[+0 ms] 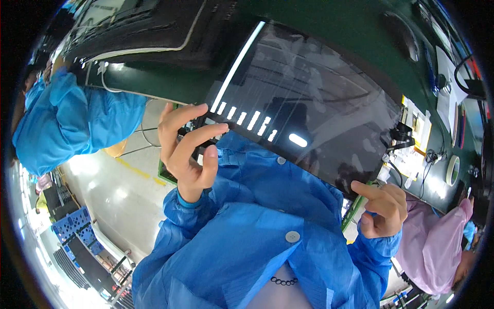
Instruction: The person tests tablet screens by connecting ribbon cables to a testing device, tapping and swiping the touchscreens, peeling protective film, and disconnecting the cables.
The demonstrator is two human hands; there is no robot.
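A dark flat display panel (303, 92) slants across the middle. A white strip is lit along its left side, with several white bars and a rounded white patch near its front edge. My left hand (190, 149) is open at the panel's near left corner, its fingers stretched onto the edge and its thumb apart below. At the near right corner, my right hand (381, 206) reaches its index finger out to the panel's edge, with the other fingers loosely curled and nothing visible in them. What supports the panel underneath is mostly hidden.
Beyond lies a dark green worktop (149, 77) with a large black panel (149, 31). At right are a computer mouse (401, 33), a tape roll (453, 171) and thin cables (432, 157). People in blue (77, 121) and pink (432, 242) clothing are on either side.
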